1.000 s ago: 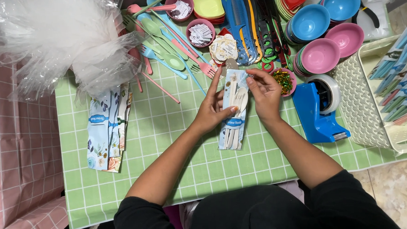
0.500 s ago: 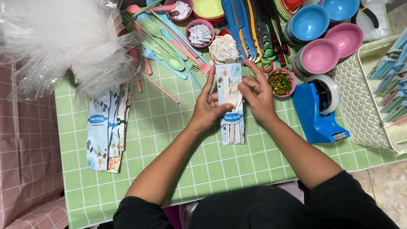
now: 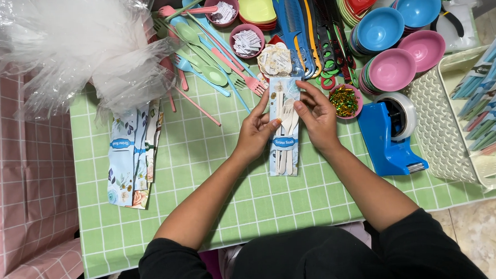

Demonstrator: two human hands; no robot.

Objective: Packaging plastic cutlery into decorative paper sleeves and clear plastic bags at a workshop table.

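Between the closed fingertips of the left hand (image 3: 254, 135) and right hand (image 3: 314, 115), the floral cutlery pouch (image 3: 284, 133) lies pinched flat on the green table (image 3: 205, 175), and a loosened pinch could let its spoon (image 3: 289, 121) slide out.

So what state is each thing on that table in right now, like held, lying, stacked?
Cutlery packet: flat on the table, pinched by both hands.
Left hand: gripping the packet's left edge.
Right hand: gripping its right edge.
Empty sleeves: lying in a fanned pile.
Tape dispenser: standing, roll loaded.
Pink bowls: stacked.
Glitter cup: filled.
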